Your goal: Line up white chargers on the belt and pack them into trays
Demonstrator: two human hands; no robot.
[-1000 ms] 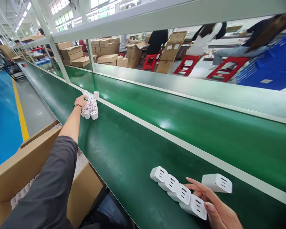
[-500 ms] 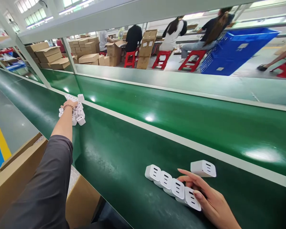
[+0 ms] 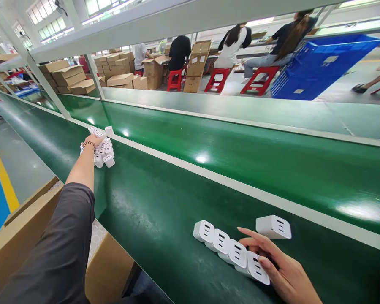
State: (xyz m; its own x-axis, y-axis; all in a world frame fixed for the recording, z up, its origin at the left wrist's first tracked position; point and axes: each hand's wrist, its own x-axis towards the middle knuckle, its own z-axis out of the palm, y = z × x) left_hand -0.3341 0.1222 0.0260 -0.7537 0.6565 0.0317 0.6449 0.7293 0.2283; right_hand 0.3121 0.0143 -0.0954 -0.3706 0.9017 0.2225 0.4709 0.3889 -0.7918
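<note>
The right hand (image 3: 280, 272) lies flat, its fingers (image 3: 256, 237) stretched out and slightly apart. They rest behind the near end of a row of four white chargers (image 3: 221, 242), with the thumb on the last one. A single charger (image 3: 273, 226) sits just beyond the fingertips. Far up the green surface (image 3: 164, 202), the left hand (image 3: 93, 141) is in a pile of chargers (image 3: 106, 153); whether its fingers are closed cannot be told. A cardboard box (image 3: 22, 228) stands below the sleeve.
</note>
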